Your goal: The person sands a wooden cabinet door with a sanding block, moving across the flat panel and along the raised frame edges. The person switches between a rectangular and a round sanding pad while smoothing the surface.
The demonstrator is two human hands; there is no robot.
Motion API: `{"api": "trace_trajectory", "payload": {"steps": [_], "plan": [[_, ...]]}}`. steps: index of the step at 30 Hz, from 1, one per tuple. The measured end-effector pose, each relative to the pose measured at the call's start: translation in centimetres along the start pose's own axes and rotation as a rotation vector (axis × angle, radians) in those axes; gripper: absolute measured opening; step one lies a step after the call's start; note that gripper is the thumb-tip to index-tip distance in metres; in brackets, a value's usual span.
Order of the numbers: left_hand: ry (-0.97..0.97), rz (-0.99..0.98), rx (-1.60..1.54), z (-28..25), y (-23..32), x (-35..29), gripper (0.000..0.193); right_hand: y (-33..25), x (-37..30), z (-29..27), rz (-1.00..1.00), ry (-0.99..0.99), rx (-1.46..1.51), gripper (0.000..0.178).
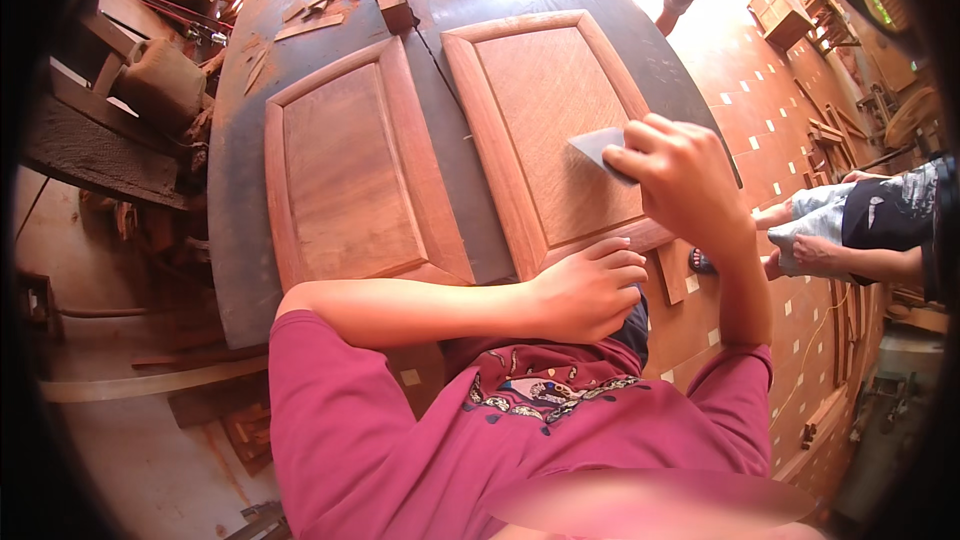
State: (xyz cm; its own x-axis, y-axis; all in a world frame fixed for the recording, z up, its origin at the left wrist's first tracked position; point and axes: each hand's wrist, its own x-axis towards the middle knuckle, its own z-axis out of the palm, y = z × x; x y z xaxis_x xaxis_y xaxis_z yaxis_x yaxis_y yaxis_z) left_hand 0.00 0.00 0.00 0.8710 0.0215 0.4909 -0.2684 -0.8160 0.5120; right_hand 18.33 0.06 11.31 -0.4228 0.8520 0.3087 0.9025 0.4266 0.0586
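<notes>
A dark pink shirt (400, 440) fills the bottom of the head view, closest of all. Both bare arms reach out from it to a dark round table (240, 190). The left hand (585, 290) lies on the near edge of the right wood door panel (555, 130), with its fingers curled together and pressing on the wood frame. The right hand (685, 180) is higher up over the same panel, and its fingers are pinched tight on a thin grey metal scraper (598, 148). The scraper touches the flat middle part of that panel, near its right side. A second wood door panel (350, 175) lies just beside it on the left. Small wood scraps (320, 15) sit at the far end of the table. Another person's arm (850, 260) shows at the right, above a tiled floor (760, 110).
</notes>
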Motion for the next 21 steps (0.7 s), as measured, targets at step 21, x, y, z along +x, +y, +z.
{"api": "trace_trajectory", "payload": {"steps": [21], "plan": [[0.055,0.022,-0.039,-0.1,0.0,0.1,0.01,5.4,3.3,10.6,0.04,0.251,-0.134,0.029]]}}
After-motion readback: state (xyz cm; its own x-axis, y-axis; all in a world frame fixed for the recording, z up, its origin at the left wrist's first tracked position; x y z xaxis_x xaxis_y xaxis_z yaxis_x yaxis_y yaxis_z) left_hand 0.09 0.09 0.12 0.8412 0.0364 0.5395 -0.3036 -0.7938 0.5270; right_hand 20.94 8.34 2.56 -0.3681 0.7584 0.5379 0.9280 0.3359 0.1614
